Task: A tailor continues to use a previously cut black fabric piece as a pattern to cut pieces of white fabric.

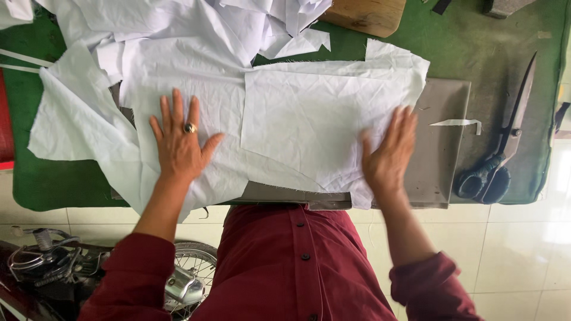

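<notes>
White fabric pieces (309,116) lie layered over a flat grey board (443,142) on a green-covered table (476,47). My left hand (180,142), wearing a ring, rests flat with fingers spread on the cloth at the left. My right hand (389,154) lies flat on the right edge of the cloth, blurred with motion. Neither hand holds anything.
Large dark-handled scissors (502,148) lie at the table's right edge, beside a small white fabric strip (458,123). A wooden block (366,15) sits at the back. More white scraps (178,24) are piled at the back left. A motorcycle wheel (190,270) stands on the tiled floor below.
</notes>
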